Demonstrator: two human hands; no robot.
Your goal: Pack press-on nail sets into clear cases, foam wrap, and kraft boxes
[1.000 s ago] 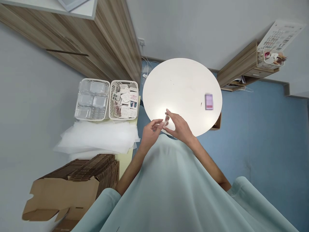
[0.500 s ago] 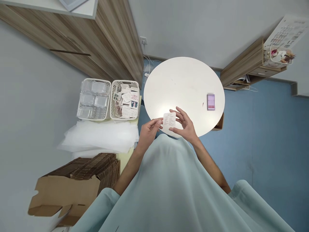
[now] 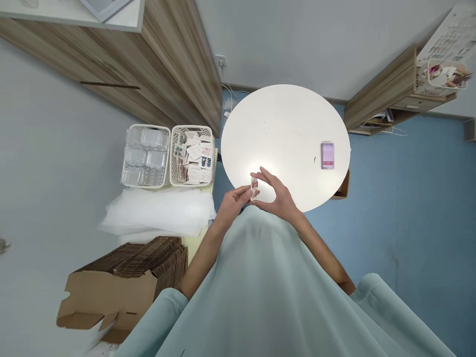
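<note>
Over the near edge of the round white table [image 3: 286, 124], a small card [image 3: 254, 189] with dark reddish pieces on its face is held up, narrow and turned at an angle. My left hand [image 3: 235, 204] pinches its left side between thumb and fingers. My right hand [image 3: 279, 198] curves around the right, with thumb at the lower edge and fingertips at the upper edge. What exactly the reddish pieces are is too small to make out.
A purple box-like item [image 3: 327, 155] lies on the table's right. To the left stand a basket of clear plastic boxes [image 3: 146, 156] and a basket of small packets [image 3: 192, 156]. White translucent sheets [image 3: 156, 210] and folded brown cardboard boxes [image 3: 107, 292] lie nearer.
The card has turned from its printed text side to the side with reddish pieces. My right hand's thumb and fingers have moved left to its edges.
</note>
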